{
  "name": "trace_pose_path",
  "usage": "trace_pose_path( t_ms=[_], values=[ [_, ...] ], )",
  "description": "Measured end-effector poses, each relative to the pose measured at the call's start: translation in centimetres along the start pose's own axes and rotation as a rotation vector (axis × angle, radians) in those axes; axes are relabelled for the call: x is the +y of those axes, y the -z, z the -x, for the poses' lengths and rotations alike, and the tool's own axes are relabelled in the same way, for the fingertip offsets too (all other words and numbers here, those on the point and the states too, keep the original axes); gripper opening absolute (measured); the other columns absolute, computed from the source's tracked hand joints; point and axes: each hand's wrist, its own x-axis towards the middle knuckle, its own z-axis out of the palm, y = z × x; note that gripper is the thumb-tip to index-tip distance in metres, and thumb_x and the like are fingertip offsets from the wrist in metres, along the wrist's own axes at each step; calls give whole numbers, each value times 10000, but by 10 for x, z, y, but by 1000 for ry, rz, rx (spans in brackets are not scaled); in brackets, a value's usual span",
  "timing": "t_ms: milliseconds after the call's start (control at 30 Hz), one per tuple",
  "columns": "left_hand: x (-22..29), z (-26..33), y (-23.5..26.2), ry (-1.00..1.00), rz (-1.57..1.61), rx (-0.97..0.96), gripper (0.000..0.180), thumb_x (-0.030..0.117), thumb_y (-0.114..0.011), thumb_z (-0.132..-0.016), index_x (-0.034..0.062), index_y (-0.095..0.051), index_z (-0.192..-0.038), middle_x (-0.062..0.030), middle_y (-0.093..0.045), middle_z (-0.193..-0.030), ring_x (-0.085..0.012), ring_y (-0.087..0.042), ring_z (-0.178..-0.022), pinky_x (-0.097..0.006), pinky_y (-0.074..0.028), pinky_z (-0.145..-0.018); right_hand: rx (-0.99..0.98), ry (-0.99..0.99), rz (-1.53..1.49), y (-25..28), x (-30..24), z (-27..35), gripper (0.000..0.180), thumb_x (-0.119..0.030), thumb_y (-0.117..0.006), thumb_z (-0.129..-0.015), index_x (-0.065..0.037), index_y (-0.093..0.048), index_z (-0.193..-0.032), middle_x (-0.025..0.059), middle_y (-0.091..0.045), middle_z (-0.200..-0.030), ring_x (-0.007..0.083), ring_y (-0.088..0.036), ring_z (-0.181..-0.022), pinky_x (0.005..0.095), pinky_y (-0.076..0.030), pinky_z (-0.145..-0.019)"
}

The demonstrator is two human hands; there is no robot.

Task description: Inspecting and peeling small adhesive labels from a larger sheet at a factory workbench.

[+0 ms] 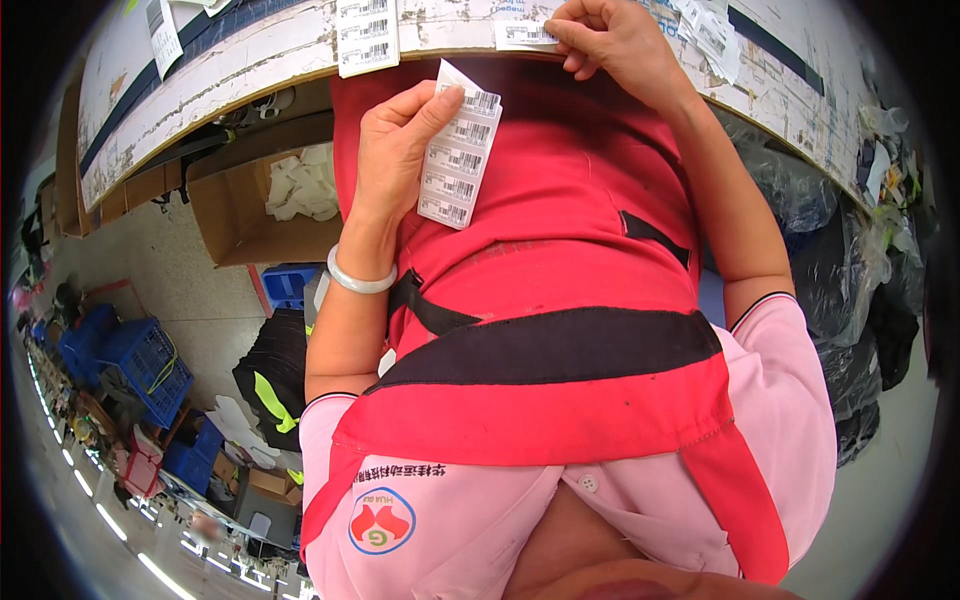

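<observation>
My left hand is closed on a folded strip of white barcode labels, its thumb pressed on the upper edge. The strip hangs in front of the red apron, just off the worktable's edge. At that edge, my right hand has its thumb and fingertips pinched at the end of a single white barcode label. This label lies flat at the near edge of the worktable. Between the hands, to the left, a stack of barcode label sheets rests on the table and slightly overhangs it.
Crumpled label backing lies right of my right hand. Another label sits at the table's far left. Below stands an open cardboard box with pale scraps inside. Blue crates are on the floor, and clear plastic bags hang at right.
</observation>
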Motion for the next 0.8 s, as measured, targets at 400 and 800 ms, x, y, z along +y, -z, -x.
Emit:
trace_pose_path(
  t_ms=[400,800],
  values=[
    [-2,-1,0,9,0,-9,184,152,-668,-924,-10,-701,-1005,-19,-694,-823,-50,-619,-674,-177,-481,-592,-26,-14,-36,2,6,-6,149,-138,-624,-923,6,-624,-885,46,-632,-680,98,-595,-531,215,-491,-473],
    [-4,-1,-1,11,6,-7,186,148,-668,-924,-14,-698,-1010,-21,-695,-827,-51,-622,-678,-177,-484,-593,47,29,94,-4,0,-3,157,-136,-620,-908,9,-628,-847,44,-627,-652,95,-594,-524,217,-491,-467]
  ],
)
